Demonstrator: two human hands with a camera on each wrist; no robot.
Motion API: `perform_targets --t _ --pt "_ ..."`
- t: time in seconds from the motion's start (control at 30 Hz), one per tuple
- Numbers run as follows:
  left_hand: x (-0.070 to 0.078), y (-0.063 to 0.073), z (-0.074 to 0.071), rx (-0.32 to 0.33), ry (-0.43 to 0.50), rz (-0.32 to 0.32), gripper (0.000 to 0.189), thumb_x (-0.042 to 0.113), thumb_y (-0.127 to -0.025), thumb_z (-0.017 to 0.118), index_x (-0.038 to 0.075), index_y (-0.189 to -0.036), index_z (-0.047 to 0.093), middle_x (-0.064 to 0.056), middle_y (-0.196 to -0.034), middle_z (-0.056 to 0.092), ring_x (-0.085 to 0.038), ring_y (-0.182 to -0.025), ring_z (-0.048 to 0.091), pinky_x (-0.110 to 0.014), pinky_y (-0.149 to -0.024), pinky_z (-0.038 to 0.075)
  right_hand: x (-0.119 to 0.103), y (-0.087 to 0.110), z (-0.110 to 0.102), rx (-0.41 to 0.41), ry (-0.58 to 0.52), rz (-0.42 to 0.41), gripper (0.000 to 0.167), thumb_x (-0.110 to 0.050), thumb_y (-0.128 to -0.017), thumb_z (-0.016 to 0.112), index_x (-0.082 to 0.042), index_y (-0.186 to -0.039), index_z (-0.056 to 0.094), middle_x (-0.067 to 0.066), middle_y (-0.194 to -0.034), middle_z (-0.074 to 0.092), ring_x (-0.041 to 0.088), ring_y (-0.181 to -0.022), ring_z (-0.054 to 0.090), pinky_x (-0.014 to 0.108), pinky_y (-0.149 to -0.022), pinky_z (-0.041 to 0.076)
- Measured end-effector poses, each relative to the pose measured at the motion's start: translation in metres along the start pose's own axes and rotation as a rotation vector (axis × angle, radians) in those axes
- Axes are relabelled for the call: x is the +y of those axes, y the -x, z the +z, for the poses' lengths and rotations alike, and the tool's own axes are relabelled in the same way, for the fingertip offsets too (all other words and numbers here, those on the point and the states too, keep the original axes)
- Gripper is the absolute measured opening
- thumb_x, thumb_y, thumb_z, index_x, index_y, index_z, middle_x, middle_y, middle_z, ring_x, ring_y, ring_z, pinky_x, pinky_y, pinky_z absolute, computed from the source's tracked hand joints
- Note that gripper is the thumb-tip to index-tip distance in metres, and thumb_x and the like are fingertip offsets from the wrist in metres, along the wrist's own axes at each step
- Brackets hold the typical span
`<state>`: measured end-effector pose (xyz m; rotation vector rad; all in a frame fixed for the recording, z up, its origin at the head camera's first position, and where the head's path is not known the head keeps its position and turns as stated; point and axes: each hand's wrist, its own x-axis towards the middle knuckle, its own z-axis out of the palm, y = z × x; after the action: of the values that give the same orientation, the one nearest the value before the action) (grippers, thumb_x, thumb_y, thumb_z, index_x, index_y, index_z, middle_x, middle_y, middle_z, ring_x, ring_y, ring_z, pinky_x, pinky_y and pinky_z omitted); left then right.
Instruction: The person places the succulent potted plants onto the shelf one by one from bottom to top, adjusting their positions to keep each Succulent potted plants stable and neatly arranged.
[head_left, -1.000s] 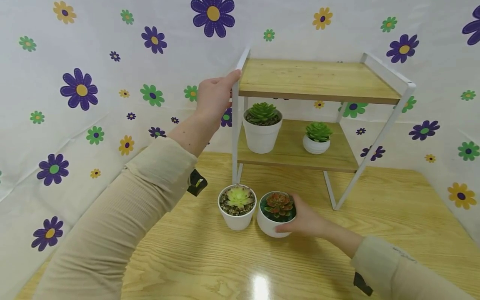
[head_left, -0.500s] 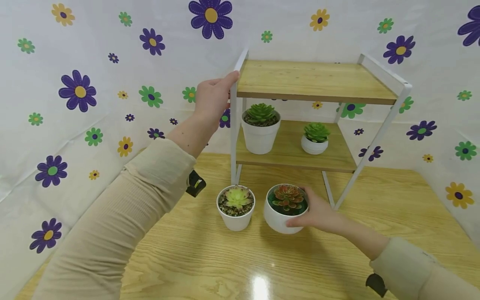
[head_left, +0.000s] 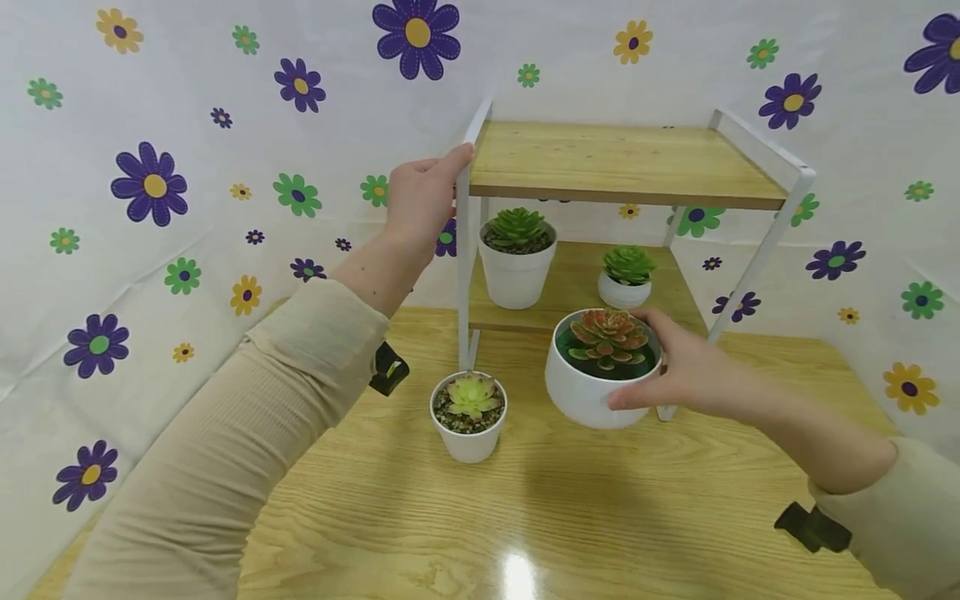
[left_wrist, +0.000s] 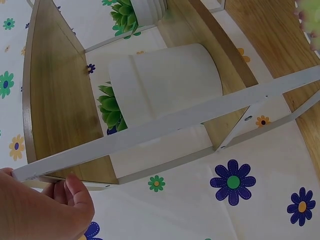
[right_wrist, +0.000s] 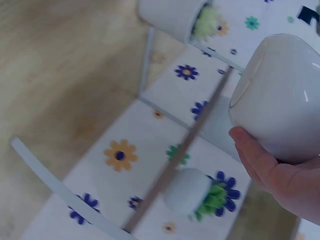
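Observation:
My right hand (head_left: 693, 371) grips a round white pot (head_left: 600, 404) from its right side, thumb in front. A reddish-green succulent (head_left: 609, 337) fills this pot, which hangs above the table in front of the shelf's lower board. In the right wrist view the pot (right_wrist: 280, 100) shows its smooth side, with fingers beneath it. My left hand (head_left: 423, 196) holds the upper left corner of the two-tier shelf (head_left: 630, 158); in the left wrist view its fingers curl round the white metal frame (left_wrist: 145, 137). A white pot with a pale green succulent (head_left: 469, 417) stands on the table.
On the lower board stand a tall white pot with a green succulent (head_left: 517, 267) and a small ribbed white pot (head_left: 626, 290). The wooden table (head_left: 420, 517) extends to a flower-print cloth (head_left: 247, 108) behind.
My right hand has lifted the pot with the reddish succulent off the table and carried it up and to the right, away from the pale green one. My left hand keeps its hold.

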<state>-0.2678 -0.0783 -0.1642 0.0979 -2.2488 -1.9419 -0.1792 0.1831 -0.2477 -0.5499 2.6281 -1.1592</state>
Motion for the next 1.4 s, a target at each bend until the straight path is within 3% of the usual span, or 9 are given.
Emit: perform_targets --t 0.2,0.4,0.5,0.6,0.67,0.83,1.07,1.27,1.4 --pt "0.000 0.000 0.001 0.005 -0.016 -0.009 0.043 0.042 -0.092 0.053 0.006 -0.112 0.067 0.001 -0.126 0.053 -0.012 -0.108 0.047 -0.029 -0.095 0.043 -0.034 0.000 -0.030 0.000 0.064 0.083 0.092 -0.033 -0.078 0.074 -0.006 -0.144 0.016 0.020 -0.136 0.041 0.033 -0.121 0.045 0.050 -0.098 0.040" --pt "-0.001 -0.001 0.001 0.002 -0.022 -0.014 0.043 0.043 -0.092 0.053 0.008 -0.111 0.067 0.002 -0.127 0.053 -0.013 -0.106 0.048 -0.030 -0.094 0.043 -0.063 -0.006 -0.055 0.052 0.069 0.078 0.092 -0.034 -0.077 0.075 -0.010 -0.144 0.017 0.016 -0.138 0.040 0.031 -0.124 0.040 0.057 -0.103 0.033" --pt "-0.002 -0.001 0.001 0.005 -0.023 -0.007 0.038 0.044 -0.092 0.054 0.009 -0.095 0.067 0.003 -0.121 0.053 -0.014 -0.103 0.048 -0.030 -0.091 0.043 -0.077 -0.014 -0.070 0.085 0.020 0.046 0.091 -0.032 -0.079 0.074 -0.012 -0.145 0.016 0.014 -0.139 0.038 0.029 -0.125 0.039 0.056 -0.106 0.030" --pt "-0.002 -0.001 0.002 0.011 -0.024 0.006 0.037 0.043 -0.092 0.053 0.010 -0.076 0.059 0.004 -0.109 0.052 -0.015 -0.097 0.047 -0.029 -0.086 0.042 -0.093 -0.026 -0.084 0.134 0.005 0.020 0.090 -0.034 -0.081 0.072 -0.013 -0.147 0.014 0.012 -0.141 0.036 0.026 -0.124 0.040 0.052 -0.106 0.032" --pt "-0.002 -0.001 0.002 0.015 -0.028 0.009 0.037 0.043 -0.092 0.053 0.010 -0.074 0.057 0.004 -0.105 0.050 -0.015 -0.096 0.046 -0.029 -0.084 0.042 -0.102 -0.037 -0.090 0.170 0.004 0.016 0.091 -0.037 -0.081 0.071 -0.014 -0.147 0.013 0.011 -0.143 0.034 0.025 -0.124 0.040 0.050 -0.107 0.034" --pt "0.000 0.000 0.000 0.009 -0.024 -0.012 0.039 0.044 -0.092 0.054 0.007 -0.099 0.067 0.004 -0.115 0.053 -0.013 -0.101 0.046 -0.029 -0.090 0.043 -0.122 -0.060 -0.093 0.223 -0.006 0.020 0.088 -0.040 -0.082 0.069 -0.014 -0.146 0.015 0.009 -0.142 0.034 0.024 -0.121 0.042 0.045 -0.107 0.037" --pt "-0.001 -0.001 0.000 -0.001 -0.004 0.001 0.036 0.042 -0.091 0.055 0.009 -0.079 0.063 0.003 -0.110 0.054 -0.010 -0.104 0.046 -0.028 -0.091 0.044 -0.139 -0.086 -0.088 0.280 0.000 0.034 0.084 -0.043 -0.081 0.069 -0.013 -0.144 0.023 0.006 -0.137 0.040 0.019 -0.115 0.045 0.039 -0.104 0.040" --pt "0.000 -0.001 -0.002 -0.016 0.003 -0.006 0.041 0.042 -0.091 0.055 0.009 -0.114 0.067 0.001 -0.127 0.056 -0.011 -0.108 0.049 -0.029 -0.095 0.044 -0.143 -0.103 -0.086 0.337 -0.016 0.074 0.092 -0.046 -0.079 0.069 -0.013 -0.147 0.016 0.004 -0.138 0.040 0.016 -0.113 0.046 0.033 -0.100 0.043" --pt "0.000 -0.001 -0.003 -0.012 -0.016 -0.009 0.041 0.043 -0.091 0.055 0.010 -0.113 0.068 0.002 -0.126 0.057 -0.013 -0.103 0.050 -0.028 -0.092 0.043 -0.142 -0.115 -0.084 0.367 -0.014 0.119 0.099 -0.050 -0.077 0.069 -0.012 -0.148 0.011 0.004 -0.142 0.037 0.014 -0.112 0.045 0.029 -0.098 0.043"
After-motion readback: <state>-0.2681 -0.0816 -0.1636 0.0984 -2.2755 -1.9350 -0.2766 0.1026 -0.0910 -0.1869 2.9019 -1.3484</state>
